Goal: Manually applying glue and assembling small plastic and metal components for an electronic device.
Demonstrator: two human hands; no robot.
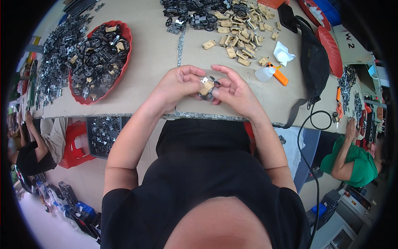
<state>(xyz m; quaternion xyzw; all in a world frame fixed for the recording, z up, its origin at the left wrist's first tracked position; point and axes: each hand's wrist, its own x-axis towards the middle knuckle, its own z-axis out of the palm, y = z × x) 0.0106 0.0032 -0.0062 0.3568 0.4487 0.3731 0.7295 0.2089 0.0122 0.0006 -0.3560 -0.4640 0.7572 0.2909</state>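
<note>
Over the near edge of the worktable point(153, 45), a small beige and black wheeled part point(206, 86) is pinched between my two hands. My left hand point(176, 86) grips its left side with thumb and fingers. On the other side, my right hand point(235, 92) has its thumb and fingertips closed on the part's dark lower piece and wheel. The fingers cover some of the part, so how its pieces fit together is partly hidden. Loose beige pieces point(232, 41) lie beyond my hands, beside a heap of black wheeled parts point(203, 18).
A red scalloped tray point(129, 47) full of wheeled parts stands at left, beside heaped dark parts point(58, 54). To the right lie a white bottle point(263, 74), an orange-handled tool point(281, 77), crumpled tissue point(283, 54) and a black bag point(313, 62). Other people sit at both sides.
</note>
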